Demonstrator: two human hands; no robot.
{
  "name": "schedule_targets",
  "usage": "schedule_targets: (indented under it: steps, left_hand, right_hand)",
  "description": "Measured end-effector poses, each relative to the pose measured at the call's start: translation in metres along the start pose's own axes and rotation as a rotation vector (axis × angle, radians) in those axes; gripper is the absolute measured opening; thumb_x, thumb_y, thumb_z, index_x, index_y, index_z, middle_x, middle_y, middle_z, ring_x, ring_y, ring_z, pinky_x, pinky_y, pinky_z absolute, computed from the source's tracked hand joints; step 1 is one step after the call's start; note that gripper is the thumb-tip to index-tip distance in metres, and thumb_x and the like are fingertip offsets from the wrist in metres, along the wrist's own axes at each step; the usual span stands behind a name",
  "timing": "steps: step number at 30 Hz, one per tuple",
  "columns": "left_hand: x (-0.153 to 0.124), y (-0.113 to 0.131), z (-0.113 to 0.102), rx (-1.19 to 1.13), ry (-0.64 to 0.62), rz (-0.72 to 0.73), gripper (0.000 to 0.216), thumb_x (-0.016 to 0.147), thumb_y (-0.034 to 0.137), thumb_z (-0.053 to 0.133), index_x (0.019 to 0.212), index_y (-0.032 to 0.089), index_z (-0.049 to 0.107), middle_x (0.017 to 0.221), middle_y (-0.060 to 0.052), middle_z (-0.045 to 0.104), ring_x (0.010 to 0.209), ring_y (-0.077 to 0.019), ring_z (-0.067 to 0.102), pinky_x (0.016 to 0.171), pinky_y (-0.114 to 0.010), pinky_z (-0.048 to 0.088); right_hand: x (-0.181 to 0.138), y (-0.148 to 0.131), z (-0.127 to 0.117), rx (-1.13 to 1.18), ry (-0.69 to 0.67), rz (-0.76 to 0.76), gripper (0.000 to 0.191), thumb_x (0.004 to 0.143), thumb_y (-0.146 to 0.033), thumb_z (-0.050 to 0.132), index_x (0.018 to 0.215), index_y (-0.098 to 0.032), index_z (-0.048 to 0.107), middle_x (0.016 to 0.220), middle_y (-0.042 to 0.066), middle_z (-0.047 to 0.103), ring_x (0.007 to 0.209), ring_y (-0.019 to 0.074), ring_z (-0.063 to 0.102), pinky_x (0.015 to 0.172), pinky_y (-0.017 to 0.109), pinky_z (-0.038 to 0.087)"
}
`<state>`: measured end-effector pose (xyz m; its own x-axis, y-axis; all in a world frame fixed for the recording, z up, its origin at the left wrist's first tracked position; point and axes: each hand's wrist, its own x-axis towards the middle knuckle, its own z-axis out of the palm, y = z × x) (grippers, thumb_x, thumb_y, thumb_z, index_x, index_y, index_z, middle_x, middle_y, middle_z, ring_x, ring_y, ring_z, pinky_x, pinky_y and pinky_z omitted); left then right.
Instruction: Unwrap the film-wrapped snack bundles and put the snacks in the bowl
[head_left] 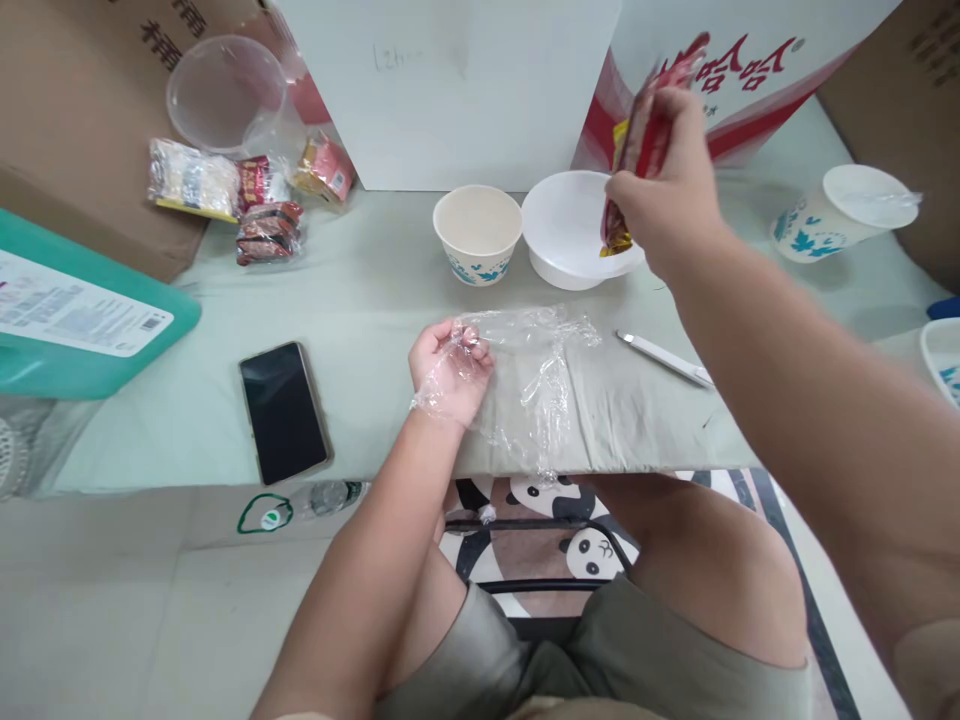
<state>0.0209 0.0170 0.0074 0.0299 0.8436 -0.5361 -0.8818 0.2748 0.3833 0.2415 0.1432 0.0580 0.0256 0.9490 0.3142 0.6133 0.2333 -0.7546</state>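
Note:
My right hand is raised over the white bowl and grips a red and yellow snack packet, held upright above the bowl's right rim. My left hand rests on the table in a thin clear plastic glove, fingers curled on a second clear plastic glove that lies crumpled beside it. A paper cup with blue print stands empty just left of the bowl. A white pen-like tool lies right of the glove.
A black phone lies face up at the left. Snack packets and a clear plastic lid sit at the back left. A teal box is at far left, a lidded paper cup at right, cardboard boxes behind.

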Motion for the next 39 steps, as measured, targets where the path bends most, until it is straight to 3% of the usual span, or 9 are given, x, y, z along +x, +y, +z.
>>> schedule_targets:
  steps: [5,9,14,19,24,27,33,35,39]
  left_hand:
    - [-0.001,0.005,-0.003,-0.007,-0.006,-0.003,0.025,0.088,0.019,0.044,0.063,0.02,0.042,0.056,0.003,0.045,0.042,-0.0096,0.045,0.046,-0.023,0.039]
    - [-0.003,0.008,-0.006,-0.014,-0.02,-0.011,0.025,0.088,0.019,0.046,0.064,0.02,0.042,0.057,0.004,0.045,0.043,-0.0094,0.047,0.047,-0.023,0.04]
    - [-0.004,0.008,-0.009,-0.013,-0.055,-0.01,0.023,0.087,0.02,0.048,0.065,0.02,0.042,0.058,0.004,0.045,0.044,-0.0088,0.047,0.048,-0.023,0.041]
    - [-0.003,0.005,-0.011,-0.012,-0.057,0.007,0.023,0.086,0.02,0.051,0.066,0.021,0.041,0.059,0.004,0.045,0.045,-0.0085,0.046,0.048,-0.023,0.041]
    - [-0.006,0.006,-0.008,0.011,-0.096,-0.022,0.026,0.087,0.019,0.05,0.064,0.02,0.039,0.056,0.005,0.041,0.039,-0.0065,0.039,0.043,-0.022,0.035]
    - [-0.011,0.01,-0.005,0.064,-0.191,-0.12,0.025,0.088,0.018,0.047,0.064,0.019,0.041,0.056,0.004,0.042,0.036,-0.0047,0.036,0.04,-0.019,0.03]
    - [-0.016,0.015,-0.004,0.253,-0.355,-0.374,0.021,0.085,0.02,0.049,0.064,0.018,0.046,0.053,0.004,0.043,0.03,-0.0015,0.024,0.034,-0.015,0.021]
    - [-0.017,0.015,-0.004,0.308,-0.381,-0.432,0.019,0.083,0.021,0.052,0.064,0.018,0.048,0.053,0.003,0.044,0.029,-0.001,0.022,0.033,-0.014,0.018]
    - [-0.017,0.021,-0.002,0.446,-0.307,-0.455,0.018,0.083,0.023,0.055,0.066,0.018,0.051,0.053,0.001,0.047,0.028,-0.0014,0.023,0.03,-0.013,0.011]
  right_hand:
    - [0.015,-0.014,0.016,-0.294,-0.177,0.229,0.08,0.073,-0.004,0.064,0.148,-0.026,0.047,0.132,0.009,0.068,0.12,0.031,0.065,0.105,0.051,0.051]
    - [-0.001,-0.027,0.012,-0.446,-0.317,0.336,0.051,0.09,-0.018,0.054,0.141,-0.012,0.059,0.126,0.011,0.067,0.13,0.0356,0.06,0.105,0.052,0.044]
    - [-0.038,-0.008,0.005,-0.449,-0.323,0.093,0.024,0.078,-0.033,0.076,0.1,-0.023,0.076,0.095,0.01,0.074,0.102,0.037,0.068,0.099,0.06,0.049]
    - [-0.069,0.021,-0.007,-0.557,-0.298,-0.084,0.016,0.087,-0.04,0.065,0.086,-0.026,0.072,0.077,0.007,0.072,0.088,0.0301,0.067,0.101,0.057,0.045]
    - [-0.1,0.022,-0.03,-0.531,-0.186,-0.032,0.018,0.088,-0.035,0.062,0.096,-0.024,0.073,0.094,0.014,0.074,0.101,0.0369,0.068,0.108,0.065,0.037]
    - [-0.128,0.013,-0.032,-0.295,-0.109,-0.091,0.039,0.083,-0.04,0.069,0.12,-0.024,0.069,0.124,0.016,0.071,0.121,0.0408,0.063,0.113,0.064,0.039]
    - [-0.168,0.006,-0.002,0.176,-0.267,-0.092,0.078,0.074,-0.049,0.084,0.143,-0.028,0.055,0.156,0.012,0.055,0.146,0.0369,0.05,0.124,0.058,0.038]
    - [-0.17,0.008,0.005,0.213,-0.305,-0.045,0.069,0.077,-0.048,0.082,0.139,-0.028,0.059,0.146,0.011,0.065,0.136,0.0349,0.06,0.117,0.056,0.045]
    - [-0.172,0.012,0.008,0.15,-0.337,0.062,0.023,0.092,-0.047,0.064,0.086,-0.026,0.072,0.082,0.005,0.078,0.079,0.0241,0.072,0.081,0.043,0.058]
